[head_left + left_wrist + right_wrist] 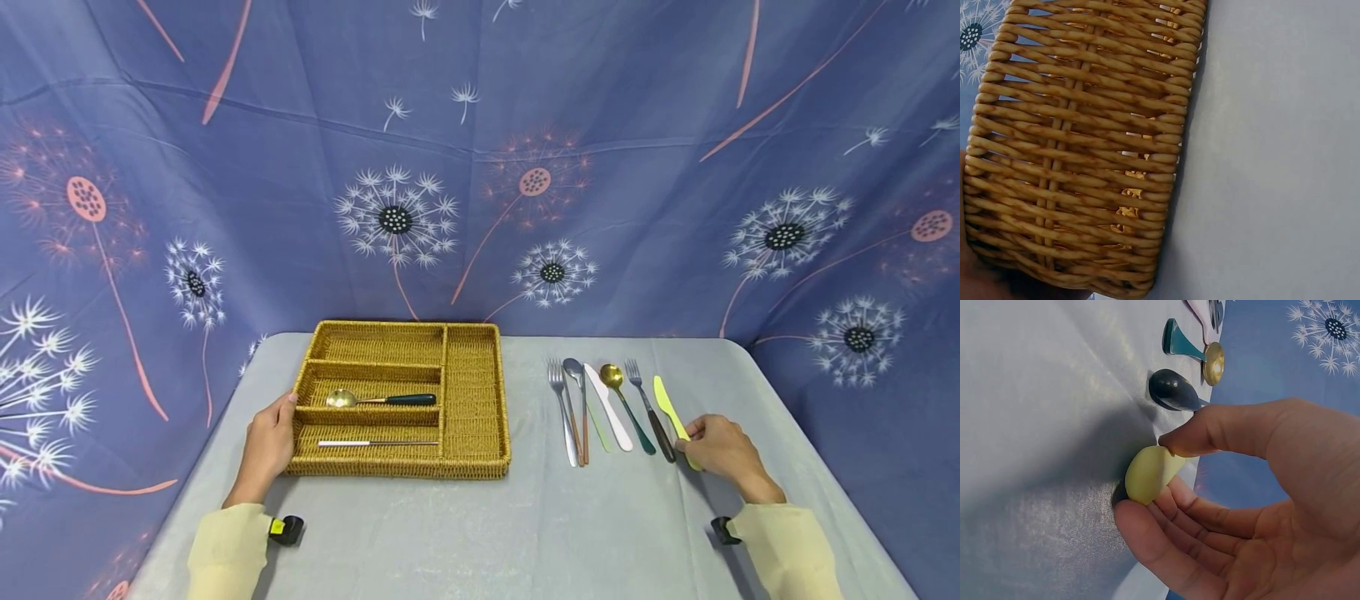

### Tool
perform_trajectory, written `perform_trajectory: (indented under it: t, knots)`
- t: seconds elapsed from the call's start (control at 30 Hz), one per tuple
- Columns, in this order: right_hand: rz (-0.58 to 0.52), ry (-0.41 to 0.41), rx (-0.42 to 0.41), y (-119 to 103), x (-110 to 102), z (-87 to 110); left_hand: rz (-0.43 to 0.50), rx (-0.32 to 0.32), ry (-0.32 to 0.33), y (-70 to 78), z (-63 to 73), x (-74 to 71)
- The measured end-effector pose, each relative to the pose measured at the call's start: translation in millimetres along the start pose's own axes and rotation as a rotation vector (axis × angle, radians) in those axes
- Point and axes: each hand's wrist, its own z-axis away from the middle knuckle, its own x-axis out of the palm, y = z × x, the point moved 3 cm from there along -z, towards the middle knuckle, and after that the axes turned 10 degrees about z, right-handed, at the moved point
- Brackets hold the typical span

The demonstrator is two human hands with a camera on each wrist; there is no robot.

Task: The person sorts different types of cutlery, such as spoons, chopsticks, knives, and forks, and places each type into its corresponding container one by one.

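Note:
My right hand [723,450] pinches the handle of a yellow-green knife [666,402] at the right end of a cutlery row. In the right wrist view the thumb and fingers are on either side of the rounded handle end. At the left, my left hand [268,437] grips the left wall of a woven cutlery tray [472,473], the thumb at its rim. One compartment holds a gold spoon with a dark green handle [411,400]. The front-left one holds a thin white-and-metal utensil [345,443], its kind unclear. The left wrist view shows mostly the woven wall.
Left of the yellow-green knife lie a dark-handled fork [660,435], a gold spoon with a green handle [613,377], a white knife [611,410] and a silver fork [558,392], among others. The grey cloth-covered table [465,542] meets a blue patterned curtain [637,208].

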Motion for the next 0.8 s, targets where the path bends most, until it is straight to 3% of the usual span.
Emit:
perform_trajectory:
  t: [0.43, 0.8]
  knots:
    - [-0.031, 0.019, 0.000, -6.9, -1.1, 10.5, -0.002, 0.023, 0.016, 0.3, 1.0, -0.7]
    - [-0.011, 0.061, -0.020, -20.0, -6.1, 16.3, 0.001, 0.007, 0.013, 1.9, 1.2, 0.2]
